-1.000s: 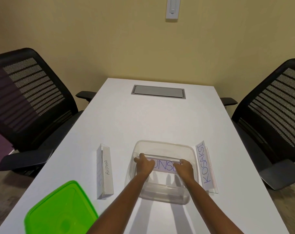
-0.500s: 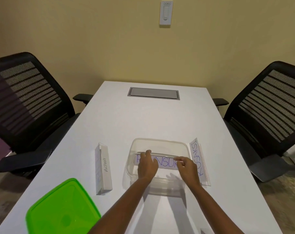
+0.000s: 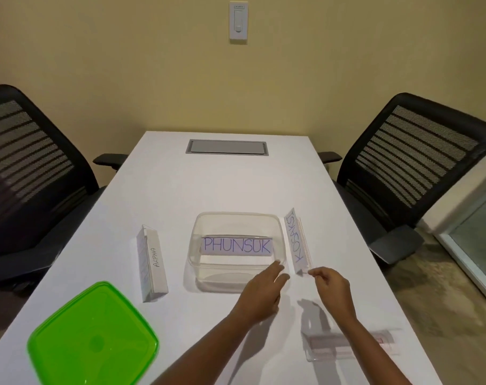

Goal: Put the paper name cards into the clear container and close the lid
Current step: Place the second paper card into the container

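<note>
Cards: PHUNSUK (image 3: 237,245), KOSAKSI (image 3: 297,239) (upright), ALPHA (image 3: 155,257)

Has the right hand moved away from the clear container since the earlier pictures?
Yes. The right hand left the clear container and moved rightward, to the KOSAKSI card.

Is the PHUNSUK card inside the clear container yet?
Inside. The PHUNSUK card stands within the clear container walls, both hands off it; the green lid lies apart.

KOSAKSI card (image 3: 297,240) crowds the container's (image 3: 237,218) right wall; far table (image 3: 222,184) lies bare.
</note>
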A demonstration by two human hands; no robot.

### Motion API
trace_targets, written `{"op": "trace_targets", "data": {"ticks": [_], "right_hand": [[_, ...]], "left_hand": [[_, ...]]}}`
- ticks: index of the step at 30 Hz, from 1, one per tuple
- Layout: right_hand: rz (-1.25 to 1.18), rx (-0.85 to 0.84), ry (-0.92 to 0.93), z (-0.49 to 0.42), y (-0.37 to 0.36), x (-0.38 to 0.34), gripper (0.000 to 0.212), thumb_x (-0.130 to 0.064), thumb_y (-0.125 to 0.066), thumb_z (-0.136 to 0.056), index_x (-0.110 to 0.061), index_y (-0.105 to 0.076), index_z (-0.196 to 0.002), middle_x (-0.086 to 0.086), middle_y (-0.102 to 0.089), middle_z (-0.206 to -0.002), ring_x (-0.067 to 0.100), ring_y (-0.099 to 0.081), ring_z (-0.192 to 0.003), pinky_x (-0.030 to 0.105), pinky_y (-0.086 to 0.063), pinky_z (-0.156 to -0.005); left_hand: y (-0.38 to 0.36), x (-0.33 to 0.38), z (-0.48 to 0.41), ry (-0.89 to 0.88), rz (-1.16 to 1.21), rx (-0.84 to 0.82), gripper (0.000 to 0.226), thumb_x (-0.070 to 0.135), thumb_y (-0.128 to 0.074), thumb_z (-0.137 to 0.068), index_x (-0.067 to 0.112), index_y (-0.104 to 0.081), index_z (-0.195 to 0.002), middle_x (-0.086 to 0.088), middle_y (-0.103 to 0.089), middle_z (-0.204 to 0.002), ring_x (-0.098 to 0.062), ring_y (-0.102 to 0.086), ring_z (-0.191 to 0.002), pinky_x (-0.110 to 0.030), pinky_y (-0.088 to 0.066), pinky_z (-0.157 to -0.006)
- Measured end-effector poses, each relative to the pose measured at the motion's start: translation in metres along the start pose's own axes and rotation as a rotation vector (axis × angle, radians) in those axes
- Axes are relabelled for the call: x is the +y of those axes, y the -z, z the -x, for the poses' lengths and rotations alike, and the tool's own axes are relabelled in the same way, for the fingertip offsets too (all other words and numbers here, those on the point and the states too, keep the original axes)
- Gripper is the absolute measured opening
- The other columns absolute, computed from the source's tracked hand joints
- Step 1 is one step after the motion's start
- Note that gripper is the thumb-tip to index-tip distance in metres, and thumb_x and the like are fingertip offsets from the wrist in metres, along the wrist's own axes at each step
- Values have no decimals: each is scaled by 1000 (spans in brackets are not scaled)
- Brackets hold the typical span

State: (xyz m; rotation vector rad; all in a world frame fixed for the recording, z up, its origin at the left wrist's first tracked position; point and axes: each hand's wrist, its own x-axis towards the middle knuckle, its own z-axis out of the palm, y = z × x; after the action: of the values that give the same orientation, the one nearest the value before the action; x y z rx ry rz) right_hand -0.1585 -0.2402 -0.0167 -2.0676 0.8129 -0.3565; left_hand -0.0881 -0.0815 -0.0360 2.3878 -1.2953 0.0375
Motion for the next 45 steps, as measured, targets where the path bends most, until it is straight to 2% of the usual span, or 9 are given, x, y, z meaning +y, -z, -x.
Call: {"op": "trace_targets", "data": {"ticks": [10,14,17,22,26,29,34,40,45], "right_hand": [[357,82,-272,15,64,63,28,-3,-51,-88,-3,-65,-112,18,-57,-129,33,-55,-116,44,-32,-109],[347,61,-389,18,81,82,37,-8,-52,-88,-2,-57,-125,25,-44,-136,39,-46,-123,45,-37,-107],[236,50,-457,17,89,92,38,-7,-52,-89,6,-55,-125,29,-48,-134,40,-48,-122,41,-39,-102],[128,38,-513,13,94,104,30,0,-46,-88,0,-48,-58,17,-51,-77,25,-46,-83,30,-32,-71],[50,131,-563,9,98,107,39,1,-48,-85,-6,-42,-48,14,-47,-66,22,-42,-63,30,-30,-54],[-87,216,-565,5,102,104,35,0,-56,-80,-6,-48,-46,15,-48,-61,24,-43,-61,30,-28,-51],[-313,216,-507,-4,111,89,21,3,-60,-82,4,-68,-102,11,-61,-77,25,-55,-71,29,-45,-61],[-393,179,-456,-16,122,69,46,-1,-62,-85,3,-50,-129,22,-61,-109,27,-54,-88,36,-46,-77],[-430,101,-398,-18,125,57,26,0,-61,-85,3,-61,-111,17,-63,-99,27,-54,-88,34,-43,-75]], "left_hand": [[-35,50,3,711,422,-533,46,27,-36,-98,-6,-50,-127,-19,-51,-140,-29,-47,-131,-32,-37,-107],[-45,65,0,856,628,-530,41,23,-38,-96,-6,-55,-73,-27,-71,-89,-31,-68,-93,-37,-52,-88],[-50,74,-4,983,815,-439,34,13,-45,-90,7,-42,-57,-7,-54,-47,-18,-49,-43,-26,-42,-48],[-52,84,-6,1043,854,-396,30,-2,-49,-85,7,-40,-58,-6,-50,-38,-14,-47,-31,-22,-38,-41],[-48,84,-7,1111,856,-319,35,-8,-52,-85,8,-40,-56,-1,-48,-26,-11,-49,-26,-26,-48,-41],[-39,84,-11,1120,895,-309,30,-8,-51,-87,8,-47,-62,-5,-59,-51,-9,-54,-33,-38,-59,-69],[-24,84,-25,1080,935,-99,40,-11,-52,-86,2,-50,-124,-27,-62,-117,-15,-52,-47,-20,-47,-48],[-5,79,-40,977,826,-33,44,-7,-54,-85,-5,-50,-129,-28,-62,-123,-36,-65,-107,-42,-52,-98],[10,77,-50,899,813,61,38,-7,-47,-88,-5,-54,-125,-27,-64,-121,-38,-61,-113,-42,-51,-98]]}}
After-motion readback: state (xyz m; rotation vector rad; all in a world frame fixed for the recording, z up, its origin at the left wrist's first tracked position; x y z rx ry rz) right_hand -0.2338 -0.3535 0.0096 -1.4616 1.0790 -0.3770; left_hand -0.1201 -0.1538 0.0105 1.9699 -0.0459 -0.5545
